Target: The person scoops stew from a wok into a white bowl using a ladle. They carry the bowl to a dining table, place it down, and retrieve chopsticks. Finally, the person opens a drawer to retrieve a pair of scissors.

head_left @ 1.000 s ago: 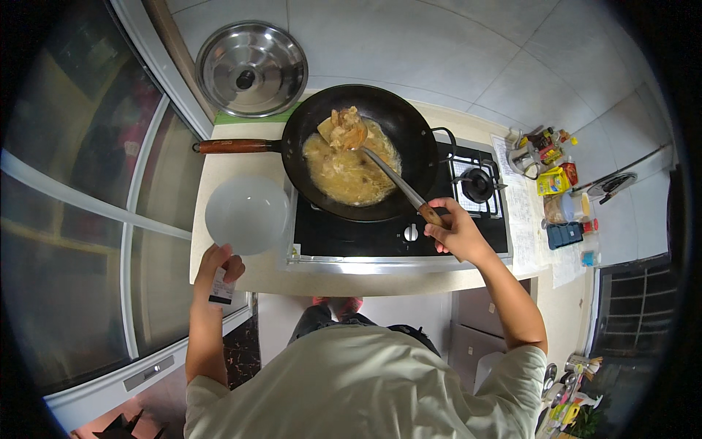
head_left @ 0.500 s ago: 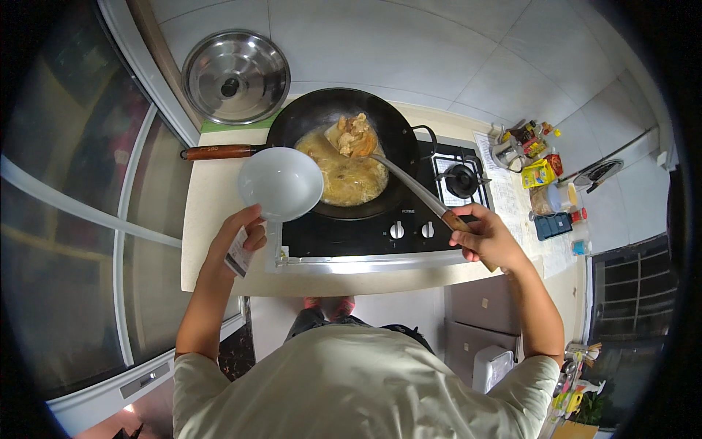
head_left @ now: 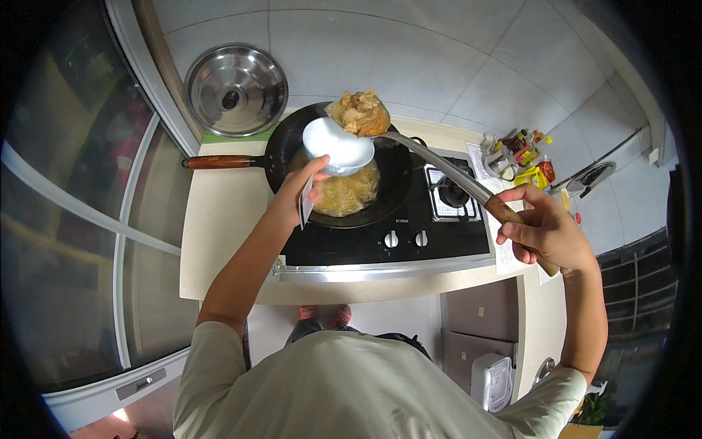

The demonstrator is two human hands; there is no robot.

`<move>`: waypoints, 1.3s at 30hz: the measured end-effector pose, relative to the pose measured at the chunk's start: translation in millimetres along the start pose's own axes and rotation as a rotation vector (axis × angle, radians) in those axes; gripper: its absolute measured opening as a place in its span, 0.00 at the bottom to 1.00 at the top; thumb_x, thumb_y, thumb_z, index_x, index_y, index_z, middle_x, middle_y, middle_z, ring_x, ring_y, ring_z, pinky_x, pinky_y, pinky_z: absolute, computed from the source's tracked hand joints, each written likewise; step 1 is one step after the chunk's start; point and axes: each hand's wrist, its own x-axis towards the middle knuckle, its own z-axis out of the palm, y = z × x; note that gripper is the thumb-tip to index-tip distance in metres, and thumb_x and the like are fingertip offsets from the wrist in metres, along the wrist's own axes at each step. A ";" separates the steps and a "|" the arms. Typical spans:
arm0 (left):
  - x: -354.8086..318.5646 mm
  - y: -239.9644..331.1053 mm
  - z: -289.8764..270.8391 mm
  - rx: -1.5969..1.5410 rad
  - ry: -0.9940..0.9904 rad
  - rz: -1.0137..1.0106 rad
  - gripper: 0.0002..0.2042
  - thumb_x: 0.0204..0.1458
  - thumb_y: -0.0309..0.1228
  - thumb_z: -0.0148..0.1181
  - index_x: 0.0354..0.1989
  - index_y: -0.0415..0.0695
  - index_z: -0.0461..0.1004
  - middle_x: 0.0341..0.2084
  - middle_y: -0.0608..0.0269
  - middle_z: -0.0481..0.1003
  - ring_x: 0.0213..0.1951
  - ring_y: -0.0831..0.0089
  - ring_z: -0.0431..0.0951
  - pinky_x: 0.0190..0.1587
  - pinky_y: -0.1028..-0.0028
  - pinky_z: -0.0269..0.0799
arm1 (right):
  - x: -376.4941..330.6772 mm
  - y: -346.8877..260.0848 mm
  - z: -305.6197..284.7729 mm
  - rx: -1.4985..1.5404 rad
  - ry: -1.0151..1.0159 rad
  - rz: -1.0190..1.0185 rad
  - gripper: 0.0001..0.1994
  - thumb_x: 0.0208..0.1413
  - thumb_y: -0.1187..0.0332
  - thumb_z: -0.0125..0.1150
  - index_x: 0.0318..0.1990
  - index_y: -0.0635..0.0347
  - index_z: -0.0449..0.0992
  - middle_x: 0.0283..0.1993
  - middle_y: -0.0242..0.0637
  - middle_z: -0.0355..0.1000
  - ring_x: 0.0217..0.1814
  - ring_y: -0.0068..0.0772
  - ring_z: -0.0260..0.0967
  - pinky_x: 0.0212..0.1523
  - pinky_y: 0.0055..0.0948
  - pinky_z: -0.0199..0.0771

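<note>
My left hand [head_left: 301,191] holds a white bowl [head_left: 338,145] over the black wok [head_left: 292,145], along with a small flat card pressed under the fingers. My right hand [head_left: 547,233] grips the wooden end of a long metal ladle [head_left: 439,164]. The ladle's scoop is lifted above the bowl's far rim, heaped with brownish cooked food [head_left: 359,113]. Yellow-brown stew [head_left: 349,193] fills the wok, which sits on the black gas hob [head_left: 409,227]. The wok's wooden handle [head_left: 218,162] points left.
A steel lid [head_left: 235,89] leans against the tiled wall behind the beige counter [head_left: 219,241]. Bottles and seasoning packets [head_left: 521,155] crowd the counter right of the hob. A glass door [head_left: 80,219] runs along the left. Cabinets and a white bin [head_left: 491,380] lie below right.
My left hand lifted the bowl from the counter and carried it over the wok. My right hand drew back and raised the ladle, loaded with food, above the bowl.
</note>
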 end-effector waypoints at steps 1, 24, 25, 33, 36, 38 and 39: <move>0.4 3.6 9.6 -0.005 0.030 0.006 0.24 0.40 0.40 0.63 0.36 0.29 0.65 0.12 0.70 0.59 0.12 0.84 0.57 0.17 0.82 0.49 | -2.9 -1.9 0.6 0.004 -0.002 0.003 0.16 0.48 0.79 0.55 0.46 0.62 0.62 0.25 0.39 0.69 0.15 0.17 0.60 0.14 0.15 0.57; 5.1 15.2 5.6 -0.153 -0.169 0.015 0.21 0.46 0.35 0.59 0.41 0.31 0.62 0.34 0.56 0.66 0.13 0.84 0.57 0.17 0.83 0.53 | -39.6 -5.0 37.6 -1.091 0.433 -0.477 0.17 0.42 0.82 0.55 0.42 0.58 0.69 0.33 0.43 0.70 0.33 0.41 0.70 0.32 0.30 0.68; 5.0 14.8 4.2 -0.160 -0.176 0.018 0.20 0.46 0.35 0.58 0.41 0.32 0.63 0.33 0.56 0.67 0.13 0.84 0.57 0.17 0.83 0.53 | -39.8 -2.9 39.0 -1.169 0.454 -0.489 0.17 0.42 0.81 0.56 0.42 0.57 0.70 0.32 0.43 0.70 0.33 0.42 0.69 0.30 0.31 0.69; 6.7 12.3 -6.5 -0.190 -0.188 0.061 0.15 0.48 0.34 0.56 0.36 0.35 0.65 0.29 0.58 0.68 0.12 0.83 0.57 0.17 0.83 0.53 | -41.1 4.8 41.0 -1.356 0.580 -0.682 0.15 0.43 0.80 0.56 0.42 0.57 0.71 0.31 0.40 0.69 0.27 0.42 0.67 0.27 0.32 0.68; 6.4 11.9 -9.9 -0.210 -0.172 0.061 0.15 0.48 0.34 0.55 0.37 0.34 0.65 0.29 0.57 0.68 0.12 0.84 0.57 0.17 0.83 0.53 | -38.0 6.2 39.9 -1.241 0.541 -0.649 0.16 0.43 0.81 0.56 0.41 0.58 0.71 0.32 0.42 0.69 0.28 0.40 0.68 0.28 0.31 0.69; 6.3 13.4 -12.8 -0.209 -0.168 0.054 0.17 0.48 0.35 0.55 0.38 0.32 0.64 0.29 0.58 0.68 0.13 0.84 0.58 0.18 0.83 0.53 | -35.4 6.0 37.8 -1.043 0.495 -0.507 0.16 0.43 0.83 0.55 0.42 0.60 0.70 0.35 0.43 0.70 0.34 0.37 0.70 0.33 0.28 0.69; 5.9 14.1 -14.6 -0.211 -0.166 0.052 0.18 0.48 0.35 0.56 0.39 0.31 0.64 0.28 0.58 0.68 0.13 0.84 0.58 0.18 0.83 0.53 | -34.2 5.4 36.5 -0.946 0.471 -0.436 0.16 0.44 0.84 0.54 0.43 0.62 0.69 0.37 0.44 0.70 0.37 0.36 0.71 0.36 0.26 0.70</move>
